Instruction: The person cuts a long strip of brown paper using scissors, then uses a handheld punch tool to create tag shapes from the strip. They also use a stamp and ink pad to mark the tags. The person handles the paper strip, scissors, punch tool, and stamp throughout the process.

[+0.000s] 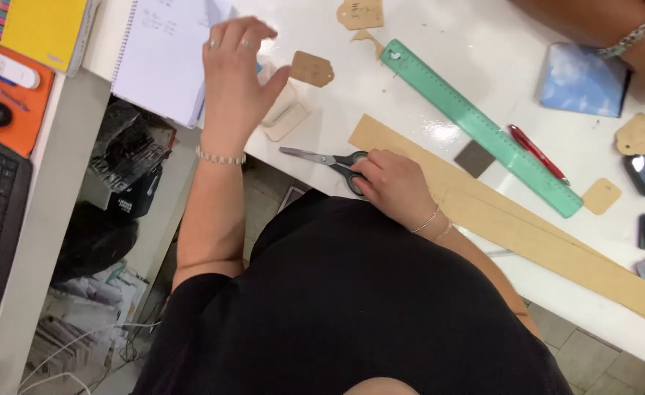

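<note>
While the right hand (394, 184) rests at the near edge of the white table (483, 44), its fingers are curled around the dark handles of the scissors (327, 160) — the closed blades lie flat, pointing toward the left hand (236, 69). That hand hovers with fingers spread and apart over a pale tag punch (284, 110), thumb just beside it. A green ruler (480, 126), kraft strip (527, 230) and brown tag (312, 69) lie near.
</note>
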